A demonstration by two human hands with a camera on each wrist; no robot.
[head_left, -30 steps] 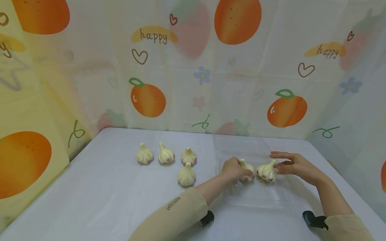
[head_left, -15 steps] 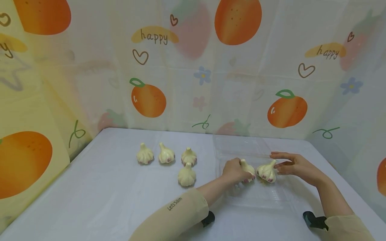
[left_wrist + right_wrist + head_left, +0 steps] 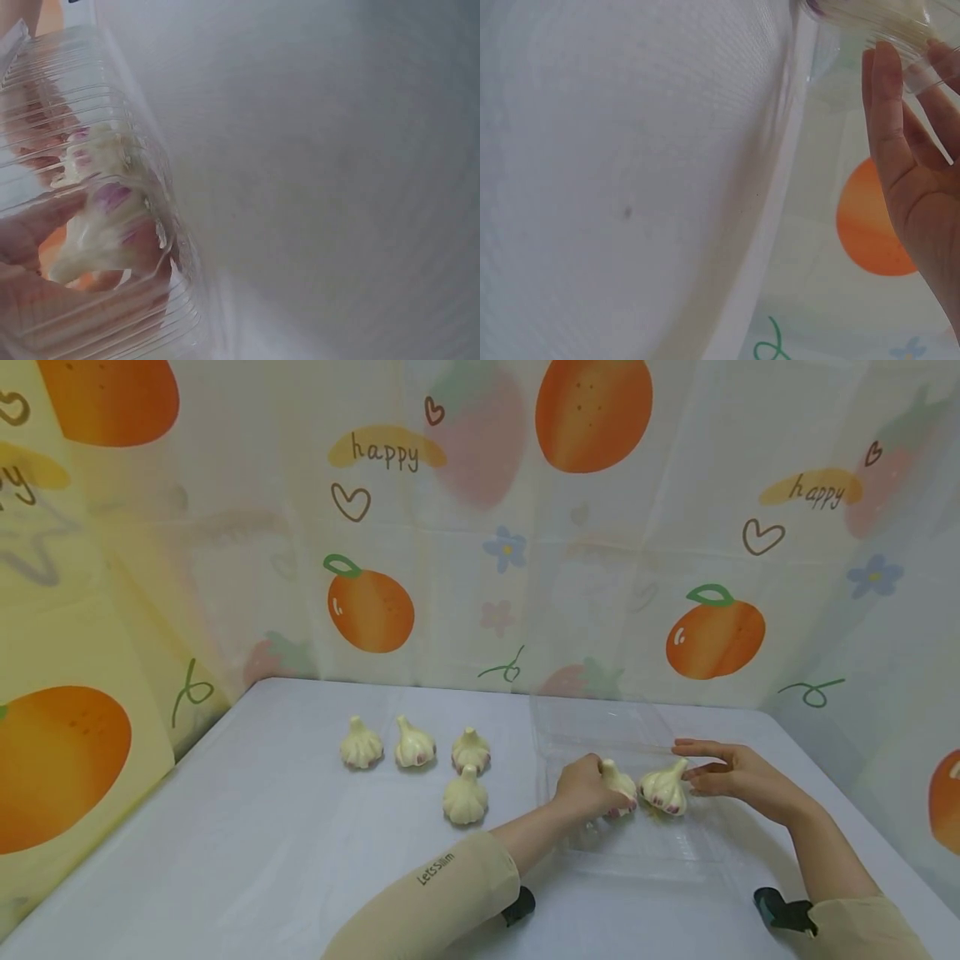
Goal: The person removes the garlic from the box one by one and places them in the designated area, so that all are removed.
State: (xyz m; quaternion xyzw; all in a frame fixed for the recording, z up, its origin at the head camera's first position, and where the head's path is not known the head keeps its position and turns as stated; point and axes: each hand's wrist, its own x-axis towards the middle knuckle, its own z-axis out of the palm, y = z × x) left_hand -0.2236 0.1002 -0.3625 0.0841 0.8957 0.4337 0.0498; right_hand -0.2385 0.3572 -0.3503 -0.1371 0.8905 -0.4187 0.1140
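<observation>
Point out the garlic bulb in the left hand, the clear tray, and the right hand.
garlic bulb in the left hand (image 3: pixel 619 779): head view, on its exposed side beside the fingers.
clear tray (image 3: pixel 600 722): head view, on its bare far wall.
right hand (image 3: pixel 738 770): head view, on the back of the hand.

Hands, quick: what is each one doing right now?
Left hand: grip closed around a garlic bulb in the clear tray.
Right hand: open, fingers straight beside the second garlic bulb.
</observation>
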